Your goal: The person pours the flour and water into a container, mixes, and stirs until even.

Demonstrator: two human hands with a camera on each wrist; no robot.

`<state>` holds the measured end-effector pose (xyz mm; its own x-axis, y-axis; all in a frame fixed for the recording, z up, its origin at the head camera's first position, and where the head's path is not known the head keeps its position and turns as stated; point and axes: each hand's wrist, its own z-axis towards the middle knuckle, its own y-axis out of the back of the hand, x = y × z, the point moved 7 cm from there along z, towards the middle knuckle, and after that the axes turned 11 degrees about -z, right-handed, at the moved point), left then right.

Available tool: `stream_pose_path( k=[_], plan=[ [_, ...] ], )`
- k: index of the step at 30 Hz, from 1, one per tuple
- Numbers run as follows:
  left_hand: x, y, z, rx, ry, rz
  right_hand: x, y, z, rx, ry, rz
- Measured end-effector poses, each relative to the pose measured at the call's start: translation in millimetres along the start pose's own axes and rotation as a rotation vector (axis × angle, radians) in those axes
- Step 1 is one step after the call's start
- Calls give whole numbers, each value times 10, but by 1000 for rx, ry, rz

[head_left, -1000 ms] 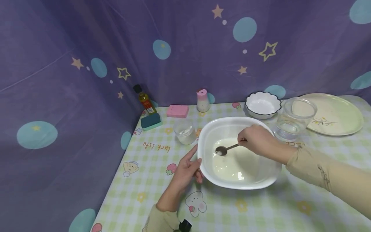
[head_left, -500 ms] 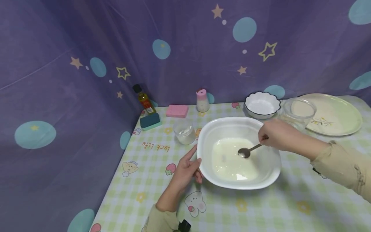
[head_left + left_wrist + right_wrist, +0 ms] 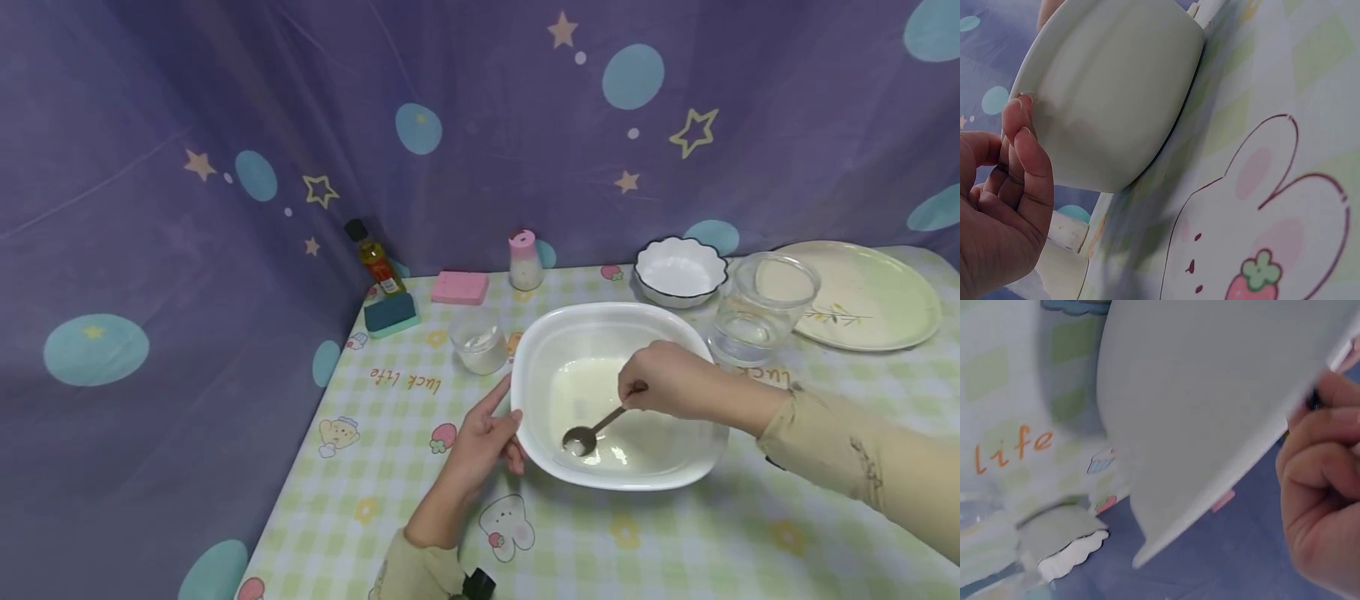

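Observation:
A white basin (image 3: 534, 392) with pale, milky liquid (image 3: 585, 387) in its bottom stands on the table. My left hand (image 3: 480, 437) holds its left rim, the index finger stretched along the outside. In the left wrist view, bent fingertips touch the basin's outer wall (image 3: 1110, 94) just under the rim. Over the basin, my right hand (image 3: 667, 379) pinches the handle of a dark metal spoon (image 3: 581, 440). The spoon's bowl is at the liquid near the front left, with something whitish in it. From the right wrist, the basin wall hides the spoon's bowl.
Left of the basin stands a clear cup (image 3: 478, 342) of white powder. Behind are a sponge (image 3: 392, 315), an oil bottle (image 3: 377, 262), a pink block (image 3: 460, 287) and a pink-topped shaker (image 3: 525, 260). A scalloped bowl (image 3: 681, 271), glass container (image 3: 765, 308) and oval plate (image 3: 892, 300) stand right.
The spoon in my right hand went right across the liquid, then back left and toward the front of the basin. My left hand stays on the rim.

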<state>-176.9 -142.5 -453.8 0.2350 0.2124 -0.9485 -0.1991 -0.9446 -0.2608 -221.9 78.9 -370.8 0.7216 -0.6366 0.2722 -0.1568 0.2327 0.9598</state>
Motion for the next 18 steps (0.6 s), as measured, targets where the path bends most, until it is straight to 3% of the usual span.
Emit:
stream_pose_path(
  k=[8, 18],
  plan=[
    [2, -10, 3, 1, -1, -7, -78, 17, 116, -123, -100, -73],
    [2, -4, -2, -3, 3, -2, -387, 110, -6, -128, -260, -101]
  ],
)
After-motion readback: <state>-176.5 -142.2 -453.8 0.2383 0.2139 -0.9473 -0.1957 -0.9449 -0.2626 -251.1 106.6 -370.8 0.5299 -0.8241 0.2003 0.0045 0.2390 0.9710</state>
